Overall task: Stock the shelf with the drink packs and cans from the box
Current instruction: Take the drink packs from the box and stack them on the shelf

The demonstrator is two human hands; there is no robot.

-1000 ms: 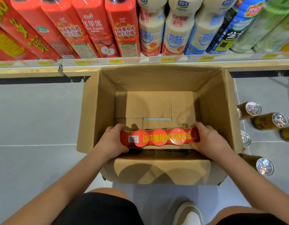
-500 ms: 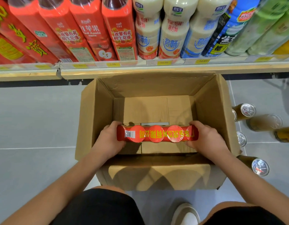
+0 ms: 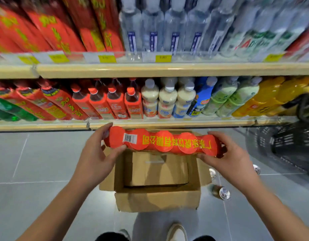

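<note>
Feet: pale shoe tips [image 3: 176,231] at bottom edge, just behind the box; person stands over it, legs cut off by frame.
Box: open brown cardboard box [image 3: 157,200] on grey tile floor; inside looks bare as far as seen, but far part is hidden behind the pack.
Loose cans: gold cans w/ silver tops [image 3: 224,193] on floor just right of box; some blurred, count unclear.
Left hand: left hand [image 3: 96,153] clamped on pack's left end, thumb underneath, fingers over the top.
Right hand: right hand [image 3: 230,153] wrapped round pack's right end, same grip.
Why two-handed: judgement – long pack probably sags or twists if held by one end, so both ends are gripped to keep it level.
Pack: red shrink-wrapped row of cans w/ yellow lettering & barcode [image 3: 161,142], held in the air above box, just in front of lower shelf edge [image 3: 167,123]; not on shelf yet.
Lower shelf: red, cream & yellow bottles [image 3: 168,100] packed along front; free slot not visible.
Basket: dark mesh basket [image 3: 289,145] far right, blurred, cut off.
Upper shelf: red cartons & clear bottles [image 3: 151,32], smeared; yellow price tags unreadable.
</note>
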